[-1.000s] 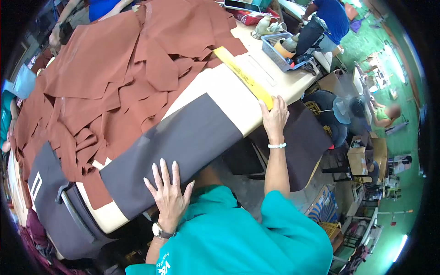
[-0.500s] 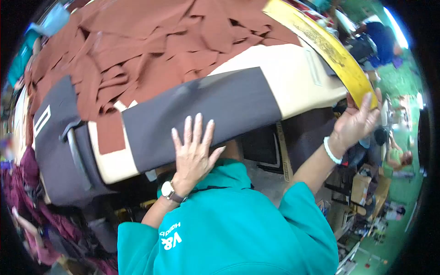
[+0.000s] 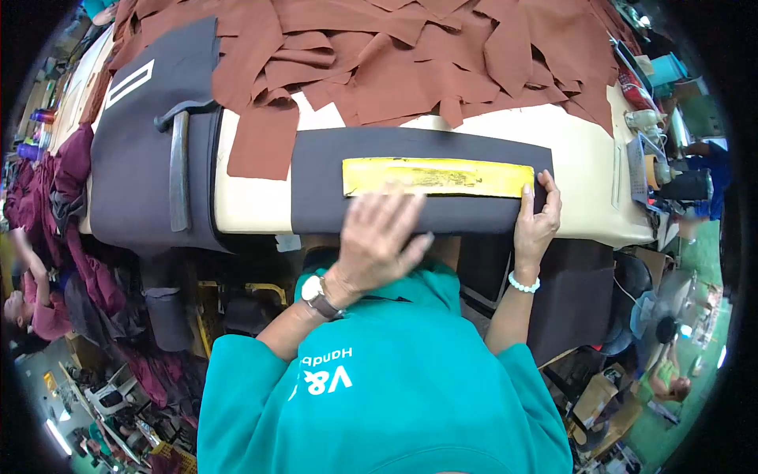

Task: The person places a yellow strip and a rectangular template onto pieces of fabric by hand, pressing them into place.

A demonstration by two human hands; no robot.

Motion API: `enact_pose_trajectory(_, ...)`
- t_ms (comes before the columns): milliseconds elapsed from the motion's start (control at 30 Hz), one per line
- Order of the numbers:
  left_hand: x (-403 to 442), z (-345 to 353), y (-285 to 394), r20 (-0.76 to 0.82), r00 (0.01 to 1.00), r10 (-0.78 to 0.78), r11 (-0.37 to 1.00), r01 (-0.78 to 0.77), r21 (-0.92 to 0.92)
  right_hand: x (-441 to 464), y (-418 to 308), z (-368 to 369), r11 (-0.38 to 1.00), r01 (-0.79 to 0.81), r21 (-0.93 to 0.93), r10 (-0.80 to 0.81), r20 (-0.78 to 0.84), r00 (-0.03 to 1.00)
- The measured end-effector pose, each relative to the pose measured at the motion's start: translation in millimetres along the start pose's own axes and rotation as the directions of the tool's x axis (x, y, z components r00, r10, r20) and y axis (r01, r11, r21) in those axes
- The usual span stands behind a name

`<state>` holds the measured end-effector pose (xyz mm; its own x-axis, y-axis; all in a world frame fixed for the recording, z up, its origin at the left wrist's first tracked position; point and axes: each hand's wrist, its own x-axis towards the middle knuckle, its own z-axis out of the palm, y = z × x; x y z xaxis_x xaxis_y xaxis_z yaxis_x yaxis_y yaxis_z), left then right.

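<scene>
A yellow, slightly curved strip (image 3: 442, 175), worn and marked with dark smudges, lies on a dark grey sheet of material (image 3: 324, 170). The thumb and fingers of my right hand (image 3: 538, 212), with a beaded bracelet at its wrist, close on the strip's right end. My left hand (image 3: 381, 229), wearing a watch, is blurred by motion. Its fingers are stretched out at the strip's front edge, over the sheet; whether they press on it I cannot tell. The dark sheet lies across a cream-coloured work surface (image 3: 584, 166).
A hammer (image 3: 180, 178) lies on another dark sheet (image 3: 130, 174) to the left. Reddish-brown offcuts (image 3: 442, 63) are heaped along the back, with one brown piece (image 3: 264, 142) nearer the front. Maroon cloth (image 3: 75, 174) hangs at far left. Other people are at both sides.
The yellow strip has come from the raised far right down onto the dark sheet, brought by my right hand. My left hand has shifted right, to the strip's front edge. The camera view has turned.
</scene>
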<state>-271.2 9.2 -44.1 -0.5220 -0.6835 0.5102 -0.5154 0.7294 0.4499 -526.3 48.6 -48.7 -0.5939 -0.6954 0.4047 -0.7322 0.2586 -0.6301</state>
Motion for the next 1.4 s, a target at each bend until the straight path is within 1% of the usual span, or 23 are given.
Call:
enact_pose_trajectory(67,1.1,-6.4,-13.8,0.036,0.984,-0.177,0.968,0.167,0.189,-5.9,0.7,-0.2,0.995,0.081,-0.058,-0.080,0.022,0.997)
enact_pose_trajectory(100,-5.8,-5.5,-23.3,0.067,0.970,-0.235,0.961,0.222,0.167,-8.7,0.1,-1.1,0.995,0.085,-0.045,-0.084,0.018,0.996)
enact_pose_trajectory(133,-11.8,-8.7,-23.5,0.087,0.969,-0.229,0.960,0.211,0.183,-12.5,-0.7,-1.5,0.997,0.078,0.004,-0.078,0.007,0.997)
enact_pose_trajectory(200,-19.9,-14.2,-21.6,0.124,0.968,-0.220,0.958,0.190,0.216,-18.0,-0.5,-0.2,0.996,0.089,0.021,-0.089,-0.012,0.996)
enact_pose_trajectory(233,-22.0,-16.6,-18.5,0.118,0.969,-0.218,0.961,0.193,0.197,-19.1,-0.6,0.4,0.995,0.098,0.008,-0.098,-0.016,0.995)
enact_pose_trajectory(333,-26.4,-18.3,-18.2,0.044,0.971,-0.234,0.963,0.225,0.147,-18.8,-5.9,-1.4,0.994,0.033,0.103,-0.032,-0.012,0.999)
enact_pose_trajectory(367,-26.3,-19.9,-19.3,0.017,0.971,-0.238,0.948,0.229,0.222,-18.3,-5.0,-2.0,0.994,0.031,0.102,-0.030,-0.014,0.999)
enact_pose_trajectory(500,-19.4,-30.2,-26.1,-0.085,0.942,-0.324,0.913,0.335,0.232,-19.7,-1.3,-3.3,0.994,0.015,0.111,-0.013,-0.022,1.000)
enact_pose_trajectory(533,-18.5,-30.2,-28.7,-0.100,0.939,-0.330,0.914,0.344,0.216,-19.6,-1.3,-2.8,0.993,0.010,0.118,-0.007,-0.024,1.000)
enact_pose_trajectory(600,-15.2,-27.3,-32.5,-0.116,0.940,-0.321,0.921,0.338,0.191,-19.0,-2.4,0.0,0.966,-0.065,0.250,0.072,-0.018,0.997)
enact_pose_trajectory(667,-10.1,-23.5,-35.0,-0.117,0.945,-0.306,0.929,0.323,0.182,-17.3,1.7,4.3,0.963,-0.040,0.266,0.050,-0.033,0.998)
enact_pose_trajectory(700,-7.1,-20.7,-35.8,-0.117,0.948,-0.297,0.933,0.314,0.175,-15.1,1.7,4.9,0.969,-0.010,0.248,0.019,-0.033,0.999)
enact_pose_trajectory(733,-4.6,-18.2,-36.0,-0.119,0.945,-0.304,0.934,0.320,0.159,-14.3,-1.2,1.7,0.987,0.012,0.158,-0.009,-0.023,1.000)
enact_pose_trajectory(800,-1.3,-16.8,-34.0,-0.117,0.948,-0.296,0.930,0.314,0.191,-14.0,0.5,1.7,0.994,0.100,0.039,-0.100,0.009,0.995)
enact_pose_trajectory(867,-2.6,-15.7,-34.5,-0.107,0.947,-0.302,0.926,0.318,0.204,-14.6,-1.1,0.8,0.989,0.128,-0.079,-0.122,0.078,0.989)
enact_pose_trajectory(967,-4.7,-15.6,-35.1,-0.092,0.951,-0.295,0.923,0.308,0.230,-16.6,2.0,-0.2,0.962,0.200,-0.186,-0.177,0.133,0.975)
enact_pose_trajectory(1067,-6.0,-13.3,-35.4,-0.102,0.952,-0.287,0.915,0.304,0.265,-16.9,-1.7,-0.9,0.931,0.239,-0.276,-0.206,0.144,0.968)
enact_pose_trajectory(1200,-8.0,-11.9,-37.2,-0.109,0.953,-0.283,0.909,0.302,0.287,-19.0,2.6,1.9,0.988,0.138,-0.073,-0.135,0.054,0.989)
enact_pose_trajectory(1400,-8.3,-13.0,-36.3,-0.107,0.947,-0.302,0.915,0.320,0.247,-18.0,-0.1,0.3,0.973,0.178,-0.148,-0.169,0.075,0.983)
